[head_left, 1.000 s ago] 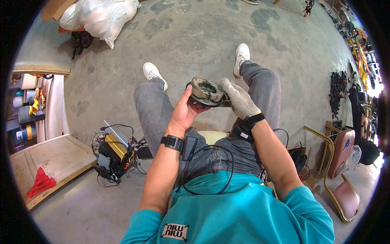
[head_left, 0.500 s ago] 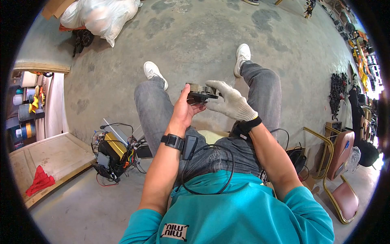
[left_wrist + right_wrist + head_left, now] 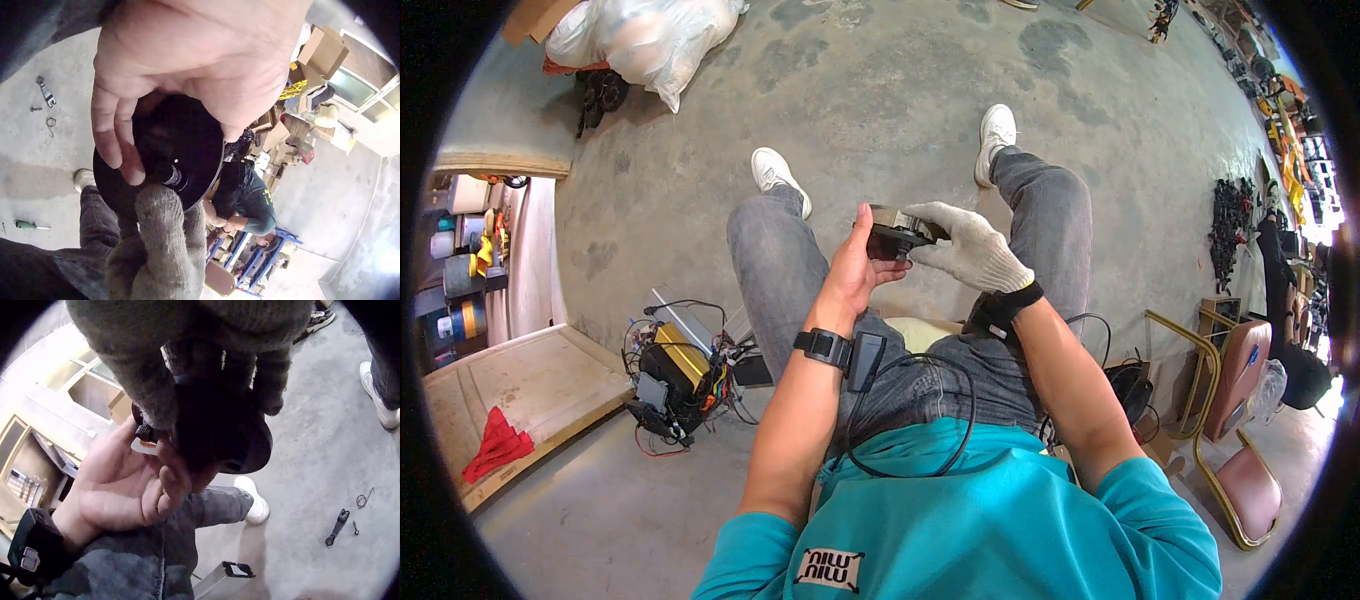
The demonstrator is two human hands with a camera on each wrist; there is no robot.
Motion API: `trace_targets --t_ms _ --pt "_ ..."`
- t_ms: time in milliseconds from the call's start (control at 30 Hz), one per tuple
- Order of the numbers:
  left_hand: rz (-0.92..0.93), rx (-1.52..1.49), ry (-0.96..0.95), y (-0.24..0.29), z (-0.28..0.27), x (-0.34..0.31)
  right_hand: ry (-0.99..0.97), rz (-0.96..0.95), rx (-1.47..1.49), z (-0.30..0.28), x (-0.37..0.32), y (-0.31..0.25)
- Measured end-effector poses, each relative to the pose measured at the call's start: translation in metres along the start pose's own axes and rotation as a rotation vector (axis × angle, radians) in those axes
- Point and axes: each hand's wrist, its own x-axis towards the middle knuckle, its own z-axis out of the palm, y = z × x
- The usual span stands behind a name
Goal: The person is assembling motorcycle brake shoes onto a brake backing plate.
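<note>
Between the two hands, above the lap, is a dark round part [image 3: 892, 235] with a metallic piece on its upper side. The bare left hand [image 3: 856, 262] grips its left side, thumb up along the edge and fingers beneath. The right hand [image 3: 974, 247], in a pale knitted glove, holds its right side. In the left wrist view the part shows a black disc face [image 3: 187, 131] with a short ridged knob [image 3: 172, 176]; a gloved fingertip touches the knob. The right wrist view has the disc [image 3: 225, 431] in shadow, gloved fingers over it.
A wired device with a gold case [image 3: 683, 352] stands on the floor at left, near a wooden panel [image 3: 520, 385] with a red cloth [image 3: 498, 445]. At right is a chair [image 3: 1238, 380]. A screwdriver [image 3: 26, 224] and a metal tool [image 3: 46, 92] lie on the floor.
The part has been tilted from showing its open ring top to a nearly edge-on view. The gloved hand has shifted left, its thumb now below the part and its fingers above.
</note>
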Motion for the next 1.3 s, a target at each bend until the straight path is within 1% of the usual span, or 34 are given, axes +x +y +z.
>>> trace_targets --t_ms 133,200,233,300,333,367,400,433,467,500,567,600,633,667,700,733,767,800,867,900,967,1000,1067,1167,1233,1267,1300 --pt "-0.010 -0.049 -0.023 0.000 0.000 0.000 0.024 0.070 0.027 0.000 -0.002 0.000" --pt "-0.006 -0.080 -0.023 0.000 0.000 0.001 0.094 0.110 -0.004 -0.002 -0.002 0.004" --pt "-0.040 -0.097 -0.022 0.000 -0.001 0.002 0.094 0.111 -0.003 -0.004 -0.002 0.004" --pt "-0.075 -0.115 -0.019 0.001 -0.004 0.003 0.148 0.259 0.124 -0.009 -0.001 0.003" --pt "-0.034 -0.050 -0.004 0.001 -0.005 0.003 0.146 0.259 0.124 -0.010 -0.001 0.004" --pt "0.008 0.015 0.012 0.002 -0.007 0.002 0.196 0.291 0.205 -0.011 -0.001 0.004" --pt "0.008 0.014 0.014 0.000 -0.013 0.005 0.246 0.322 0.285 -0.012 -0.001 0.005" --pt "0.072 0.003 0.077 0.000 -0.020 0.007 0.252 0.346 0.341 -0.011 0.000 0.010" --pt "0.136 -0.006 0.140 -0.002 -0.026 0.010 0.251 0.346 0.341 -0.013 0.000 0.012" --pt "0.135 -0.006 0.141 -0.001 -0.025 0.009 0.232 0.362 0.382 -0.016 -0.001 0.012" --pt "0.246 -0.012 0.273 0.003 -0.023 0.007 0.212 0.378 0.424 -0.019 0.000 0.017" --pt "0.245 -0.011 0.273 0.004 -0.022 0.006 0.162 0.381 0.528 -0.018 0.002 0.022" --pt "0.250 -0.037 0.227 0.006 -0.021 0.005 0.111 0.383 0.631 -0.016 0.003 0.027" --pt "0.254 -0.064 0.180 0.007 -0.020 0.004 0.112 0.383 0.632 -0.014 0.002 0.031" --pt "0.253 -0.064 0.180 0.006 -0.020 0.004 0.081 0.402 0.696 -0.013 0.001 0.031" --pt "0.225 -0.100 0.048 0.005 -0.020 0.004 0.049 0.420 0.760 -0.013 0.001 0.030" --pt "0.197 -0.136 -0.084 0.004 -0.020 0.005 0.050 0.420 0.760 -0.012 0.000 0.029" --pt "0.197 -0.136 -0.083 0.006 -0.016 0.002 0.039 0.436 0.785 -0.011 -0.001 0.021" --pt "0.160 -0.131 -0.254 0.011 -0.009 -0.005 0.029 0.453 0.811 -0.009 -0.001 0.018" --pt "0.159 -0.131 -0.254 0.011 -0.007 -0.006 0.010 0.465 0.790 -0.008 0.000 0.020" --pt "0.084 -0.152 -0.310 0.011 -0.003 -0.009 -0.008 0.478 0.770 -0.007 -0.001 0.022" --pt "0.083 -0.152 -0.309 0.009 -0.003 -0.008 -0.018 0.476 0.777 -0.007 -0.002 0.019" --pt "0.039 -0.060 -0.288 0.004 -0.001 -0.007 -0.028 0.474 0.784 -0.007 -0.002 0.017" --pt "0.038 -0.076 -0.257 0.005 0.005 -0.010 -0.027 0.476 0.776 -0.006 -0.001 0.016" --pt "0.038 -0.117 -0.240 0.003 0.002 -0.008 0.046 0.452 0.846 -0.004 0.000 0.013" --pt "0.039 -0.158 -0.223 0.002 0.001 -0.008 0.046 0.452 0.846 -0.005 0.001 0.016" --pt "0.038 -0.157 -0.223 0.001 0.000 -0.006 0.101 0.466 0.872 -0.006 0.004 0.019"
